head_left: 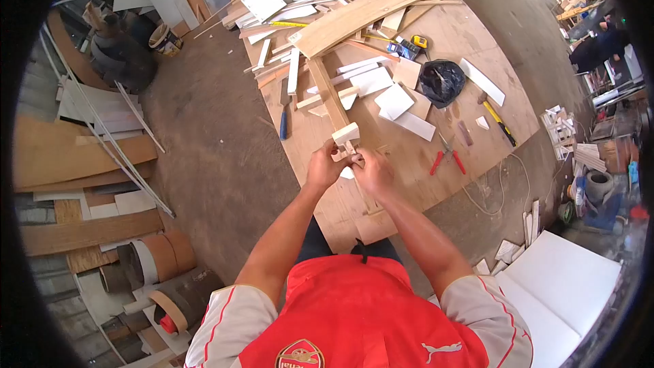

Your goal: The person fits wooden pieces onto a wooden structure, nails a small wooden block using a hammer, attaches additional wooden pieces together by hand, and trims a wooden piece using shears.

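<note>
My left hand and my right hand meet over the near part of the workbench, fingers pinched together. Between the fingertips is a small pale wooden piece, partly covered by the fingers, so its exact shape is hard to tell. Just beyond it sits a light wood block at the near end of a long brown wood strip. A white scrap shows under my hands.
Pliers with red handles, a hammer, a black plastic bag, a yellow tape measure and a blue-handled chisel lie on the plywood bench. A wide plank and several offcuts cover its far end.
</note>
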Available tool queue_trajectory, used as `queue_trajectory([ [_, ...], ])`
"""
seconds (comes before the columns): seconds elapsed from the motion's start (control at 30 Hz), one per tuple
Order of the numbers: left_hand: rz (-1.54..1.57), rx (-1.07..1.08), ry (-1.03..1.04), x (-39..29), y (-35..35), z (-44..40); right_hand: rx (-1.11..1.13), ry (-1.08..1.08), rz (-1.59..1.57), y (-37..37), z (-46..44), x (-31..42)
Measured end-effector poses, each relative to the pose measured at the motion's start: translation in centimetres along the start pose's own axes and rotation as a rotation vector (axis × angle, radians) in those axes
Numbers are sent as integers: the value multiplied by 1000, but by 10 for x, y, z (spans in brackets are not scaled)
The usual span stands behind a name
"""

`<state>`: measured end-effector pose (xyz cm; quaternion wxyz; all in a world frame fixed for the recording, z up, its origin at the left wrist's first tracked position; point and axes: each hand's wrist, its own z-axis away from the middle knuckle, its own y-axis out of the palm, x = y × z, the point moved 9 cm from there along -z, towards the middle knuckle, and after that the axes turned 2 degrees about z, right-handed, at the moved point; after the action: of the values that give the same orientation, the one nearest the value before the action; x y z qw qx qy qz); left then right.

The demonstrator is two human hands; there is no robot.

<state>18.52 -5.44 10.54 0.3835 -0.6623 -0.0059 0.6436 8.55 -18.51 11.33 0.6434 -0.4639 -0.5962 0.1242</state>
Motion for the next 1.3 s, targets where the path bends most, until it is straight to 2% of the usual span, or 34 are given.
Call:
queue_trajectory([
  [0.07, 5, 46, 9, 13, 4, -21, 35, 110, 54, 18, -16, -9],
  [0.17, 62, 73, 170, 42, 14, -53, -39, 140, 171, 25, -37, -7],
  [0.3, 81, 165, 184, 65, 17, -82, -93, 191, 289, 55, -56, -15],
  [0.4, 109, 171, 240, 73, 12, -98, -113, 231, 317, 80, -60, -24],
  [0.5, 17, 88, 424, 76, 6, -105, -142, 294, 307, 87, -59, -25],
  [0.6, 25, 126, 385, 83, 7, -108, -157, 294, 317, 89, -59, -25],
  [0.77, -33, 156, 441, 82, 9, -110, -178, 282, 351, 85, -59, -20],
  [1.1, -145, 238, 498, 86, 21, -119, -50, 400, 291, 95, -58, -38],
  [1.2, -93, 187, 527, 83, 17, -119, -27, 482, 201, 93, -58, -48],
  [1.27, 115, 244, 309, 86, 13, -123, -20, 604, 58, 89, -59, -57],
  [1.3, 218, 272, 196, 88, 12, -121, -22, 678, -225, 95, -56, -69],
])
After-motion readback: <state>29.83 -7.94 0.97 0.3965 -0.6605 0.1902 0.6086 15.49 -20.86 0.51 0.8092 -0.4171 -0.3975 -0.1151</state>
